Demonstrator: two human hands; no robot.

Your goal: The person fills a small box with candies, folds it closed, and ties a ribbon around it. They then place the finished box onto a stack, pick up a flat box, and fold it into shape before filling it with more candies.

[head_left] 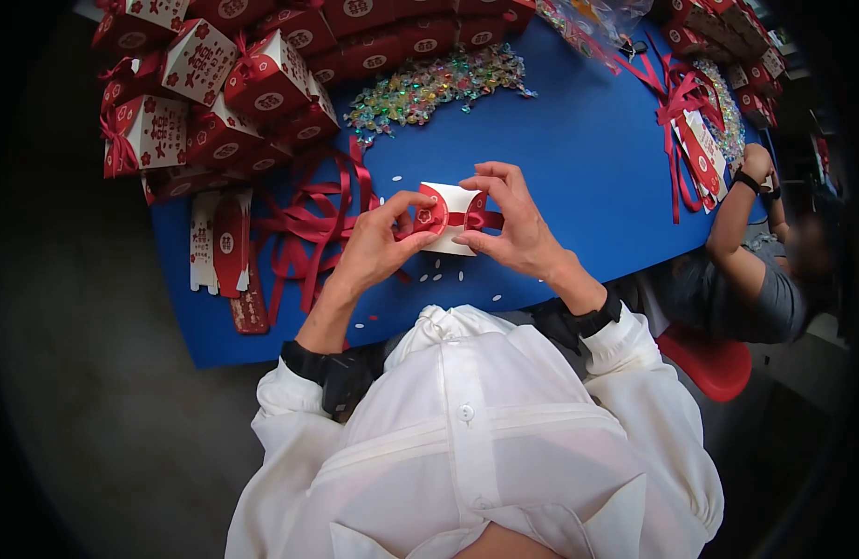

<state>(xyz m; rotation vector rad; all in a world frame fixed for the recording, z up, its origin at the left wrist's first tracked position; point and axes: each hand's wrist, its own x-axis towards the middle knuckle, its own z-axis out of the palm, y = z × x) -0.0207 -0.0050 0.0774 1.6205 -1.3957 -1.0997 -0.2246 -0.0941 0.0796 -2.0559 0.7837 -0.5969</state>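
Note:
A small red-and-white gift box (448,244) is between my hands, near the front edge of the blue table. A dark red ribbon (486,220) runs through its red flaps. My left hand (378,240) pinches the left red flap, thumb and fingers closed on it. At the right side my right hand (518,225) grips the box, its thumb low on the white part and its fingers at the upper edge. Whether the right fingers also hold the ribbon is hard to make out. More loose ribbons (308,219) lie tangled left of my left hand.
Finished red boxes (262,79) are stacked at the back left. Wrapped candies (439,88) lie behind my hands. Flat box blanks (222,240) rest at the left edge, small white bits (437,277) near me. At right sit more ribbons (683,102) and a co-worker's hand (756,160).

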